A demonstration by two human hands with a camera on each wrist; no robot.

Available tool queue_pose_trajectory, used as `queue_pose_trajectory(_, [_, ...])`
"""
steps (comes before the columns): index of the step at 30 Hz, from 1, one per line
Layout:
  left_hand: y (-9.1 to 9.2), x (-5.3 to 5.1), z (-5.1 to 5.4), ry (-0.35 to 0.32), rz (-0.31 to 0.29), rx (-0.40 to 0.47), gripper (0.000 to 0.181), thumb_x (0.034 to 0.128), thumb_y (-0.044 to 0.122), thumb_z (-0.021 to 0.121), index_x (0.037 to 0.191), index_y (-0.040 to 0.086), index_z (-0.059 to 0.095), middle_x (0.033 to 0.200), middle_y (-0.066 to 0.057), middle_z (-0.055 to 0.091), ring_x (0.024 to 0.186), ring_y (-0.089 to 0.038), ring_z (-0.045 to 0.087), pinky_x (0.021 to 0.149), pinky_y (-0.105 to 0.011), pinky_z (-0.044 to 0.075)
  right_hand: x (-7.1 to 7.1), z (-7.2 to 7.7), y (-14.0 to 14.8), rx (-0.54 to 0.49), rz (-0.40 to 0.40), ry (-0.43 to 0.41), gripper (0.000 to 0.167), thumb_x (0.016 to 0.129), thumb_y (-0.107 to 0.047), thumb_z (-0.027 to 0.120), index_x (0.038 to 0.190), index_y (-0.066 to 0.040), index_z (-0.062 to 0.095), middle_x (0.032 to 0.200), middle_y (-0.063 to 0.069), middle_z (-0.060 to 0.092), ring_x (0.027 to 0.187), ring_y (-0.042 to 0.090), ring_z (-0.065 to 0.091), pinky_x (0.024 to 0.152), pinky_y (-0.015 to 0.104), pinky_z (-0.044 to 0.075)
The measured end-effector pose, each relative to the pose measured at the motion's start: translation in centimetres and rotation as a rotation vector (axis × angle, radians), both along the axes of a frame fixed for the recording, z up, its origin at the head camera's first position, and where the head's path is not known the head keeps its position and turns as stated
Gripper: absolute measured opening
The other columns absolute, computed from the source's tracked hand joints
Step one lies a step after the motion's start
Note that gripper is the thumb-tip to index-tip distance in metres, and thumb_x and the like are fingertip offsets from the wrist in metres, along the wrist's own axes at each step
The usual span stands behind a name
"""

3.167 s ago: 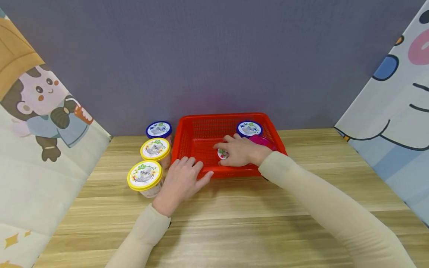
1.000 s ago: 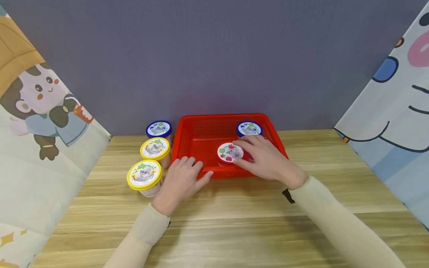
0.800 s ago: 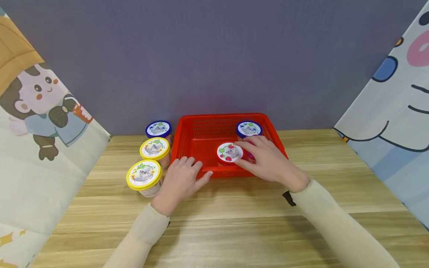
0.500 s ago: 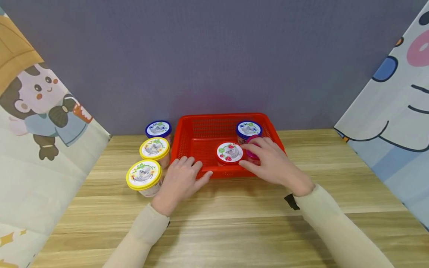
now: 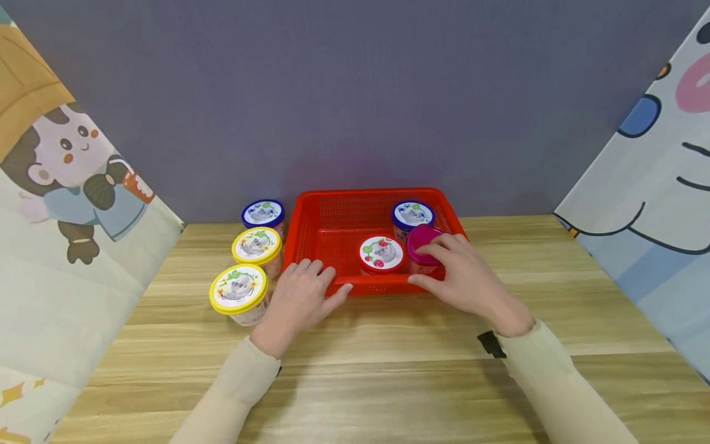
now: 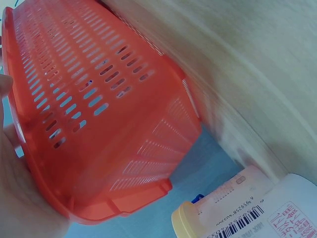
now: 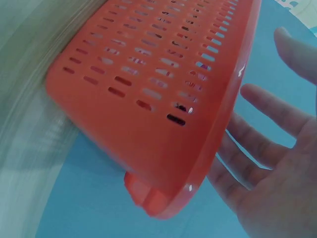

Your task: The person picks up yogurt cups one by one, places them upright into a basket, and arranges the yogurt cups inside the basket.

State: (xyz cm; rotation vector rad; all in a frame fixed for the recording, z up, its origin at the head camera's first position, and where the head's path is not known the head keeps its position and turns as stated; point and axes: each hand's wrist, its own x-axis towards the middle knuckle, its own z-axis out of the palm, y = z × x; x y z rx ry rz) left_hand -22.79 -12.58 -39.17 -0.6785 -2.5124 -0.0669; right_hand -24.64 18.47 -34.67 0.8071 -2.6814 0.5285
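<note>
My left hand (image 5: 299, 302) rests at the front left corner of the red plastic basket (image 5: 383, 285), fingers over the rim and thumb held out. Over the front right of the basket, my right hand (image 5: 468, 280) is spread beside a tub with a magenta lid (image 5: 423, 239); its fingertips overlap the lid, and touch is unclear. A red-lidded tub (image 5: 381, 254) with strawberry print stands just left of it. Behind them is a blue-lidded tub (image 5: 413, 214). In the right wrist view, the right hand (image 7: 277, 163) has extended fingers around the basket's rim.
Left of the basket, two yellow-lidded tubs, the nearer tub (image 5: 238, 291) and the farther tub (image 5: 257, 245), line up with a blue-lidded tub (image 5: 263, 213). All stand on a wooden table (image 5: 388, 370). A grey wall (image 5: 355, 92) rises right behind the basket.
My right hand has drawn back from the red-lidded tub toward the front right, uncovering that tub and the magenta lid. The left hand stays in place.
</note>
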Motion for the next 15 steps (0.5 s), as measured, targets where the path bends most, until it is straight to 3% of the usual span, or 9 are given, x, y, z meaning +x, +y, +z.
queue_pose_trajectory(8, [0.0, -0.1, -0.1, -0.005, 0.002, 0.0, 0.046, 0.0997, 0.053, 0.052, 0.093, 0.012, 0.073, 0.084, -0.006, 0.066, 0.077, -0.024, 0.058, 0.07, -0.037, 0.05, 0.3, -0.4, 1.0, -0.04, -0.023, 0.032, 0.042, 0.083, -0.039, 0.084, 0.108, -0.007, 0.072, 0.108, 0.008, 0.059, 0.102, 0.026, 0.05, 0.085, 0.046, 0.048])
queue_pose_trajectory(15, [0.0, 0.0, -0.1, -0.011, 0.005, 0.001, 0.046, 0.0995, 0.053, 0.053, 0.093, 0.012, 0.073, 0.084, -0.006, 0.065, 0.077, -0.024, 0.058, 0.07, -0.037, 0.049, 0.1, -0.7, 1.5, -0.035, -0.029, 0.042, 0.038, 0.081, -0.037, 0.086, 0.1, -0.006, 0.073, 0.102, 0.006, 0.062, 0.096, 0.025, 0.053, 0.084, 0.045, 0.047])
